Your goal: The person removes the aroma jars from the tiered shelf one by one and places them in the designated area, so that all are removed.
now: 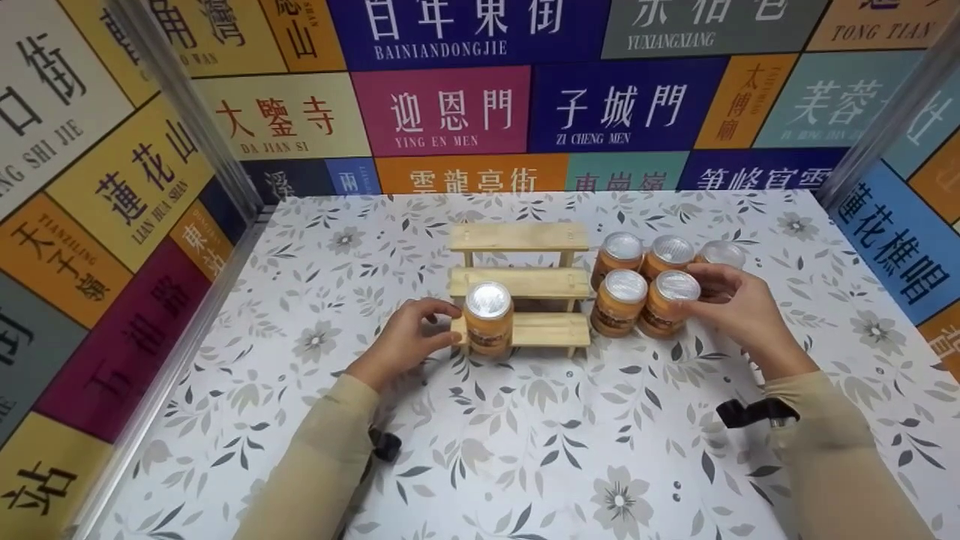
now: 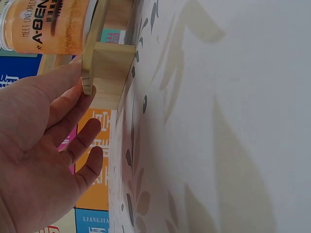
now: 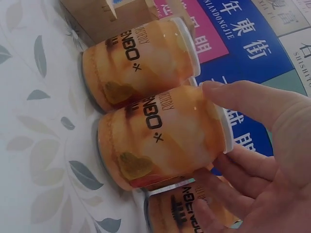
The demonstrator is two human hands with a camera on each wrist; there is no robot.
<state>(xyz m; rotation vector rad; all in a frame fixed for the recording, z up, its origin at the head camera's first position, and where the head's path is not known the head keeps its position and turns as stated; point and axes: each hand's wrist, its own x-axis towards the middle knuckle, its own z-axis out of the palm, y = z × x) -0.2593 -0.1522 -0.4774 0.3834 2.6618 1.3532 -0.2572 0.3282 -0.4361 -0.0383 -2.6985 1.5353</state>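
Note:
An orange jar (image 1: 489, 322) with a silvery lid stands on the left end of the lowest step of a small three-tier wooden stand (image 1: 551, 330). Close to its left side is my left hand (image 1: 409, 334), thumb and index finger apart. In the left wrist view, thumb and fingertips are at the end of the step board (image 2: 87, 63); the jar (image 2: 48, 24) sits above, outside the grasp. My right hand (image 1: 739, 315) holds the front right jar (image 1: 667, 309) of a group, thumb near its lid and fingers behind its far side, partly hidden.
Beside the stand's right end are a front left jar (image 1: 616, 309), two back jars (image 1: 616, 259) (image 1: 670, 255) and another jar (image 1: 721, 253) partly behind my right hand. A floral cloth (image 1: 525, 435) covers the table. Panels with street names (image 1: 442, 112) border the back and sides.

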